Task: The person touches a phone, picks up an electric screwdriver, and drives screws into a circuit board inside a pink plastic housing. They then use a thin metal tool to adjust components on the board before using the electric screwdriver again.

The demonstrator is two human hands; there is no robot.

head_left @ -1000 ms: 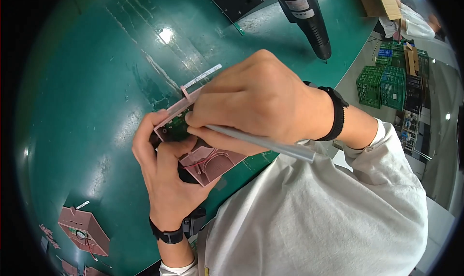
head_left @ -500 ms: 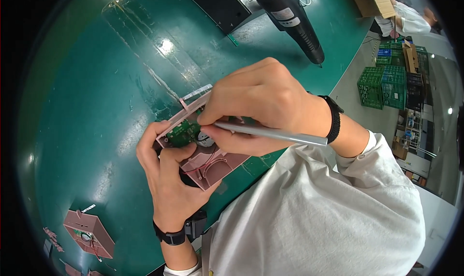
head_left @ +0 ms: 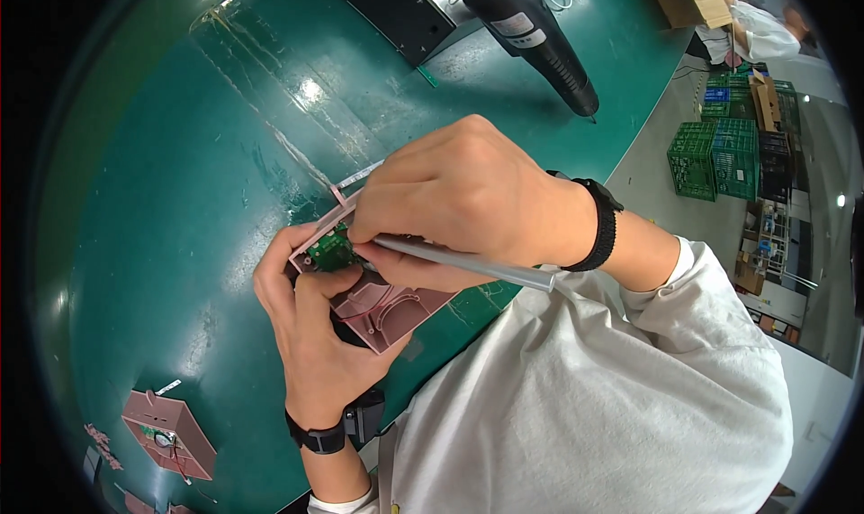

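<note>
My left hand (head_left: 317, 356) grips a pink plastic housing (head_left: 391, 327) at its left end, the thumb reaching inside over the edge. A green circuit board (head_left: 329, 251) sits within the housing, and thin red and black wires run beside the thumb. My right hand (head_left: 472, 194) is closed around a slim silver pen-like tool (head_left: 504, 271), held slantwise with its rear end toward my body. Its fingertips are down at the board, and they hide the tool's tip. A white-marked strip (head_left: 360, 175) sticks out from the housing's far side.
On the green table (head_left: 162, 244), a second pink housing (head_left: 184, 437) with board and wires lies at lower left. A black cylindrical device (head_left: 540, 41) and a black box (head_left: 396, 14) stand at the back. Green crates (head_left: 715, 158) are on the floor at right, near another person's white sleeve (head_left: 760, 32).
My right hand and the silver tool have shifted left and slightly down over the board. The round silver part seen before is now mostly covered. My left hand has barely moved.
</note>
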